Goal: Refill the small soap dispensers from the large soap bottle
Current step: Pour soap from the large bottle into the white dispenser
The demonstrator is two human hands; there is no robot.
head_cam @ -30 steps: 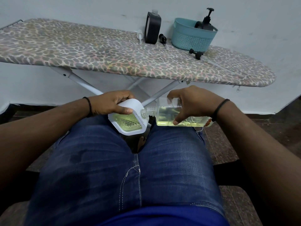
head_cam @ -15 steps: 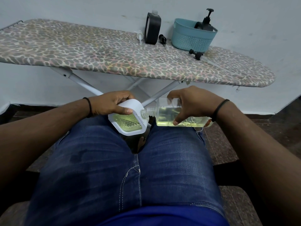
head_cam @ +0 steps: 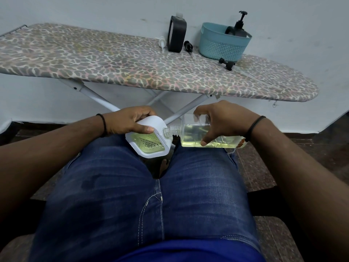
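Over my knees, my left hand (head_cam: 130, 120) grips a small white dispenser (head_cam: 149, 140) with a clear front showing yellow-green soap. My right hand (head_cam: 221, 120) holds the large clear soap bottle (head_cam: 194, 133) lying on its side, about half full of pale yellow liquid. The bottle's threaded neck touches the dispenser's upper right corner. Whether liquid is flowing cannot be made out.
An ironing board (head_cam: 117, 61) with a spotted cover stands ahead. On it are a black dispenser (head_cam: 176, 34) without its pump, a white pump (head_cam: 162, 42), two black pump heads (head_cam: 188, 46) (head_cam: 226, 63), and a teal basket (head_cam: 222, 42) holding a black pump bottle (head_cam: 238, 29).
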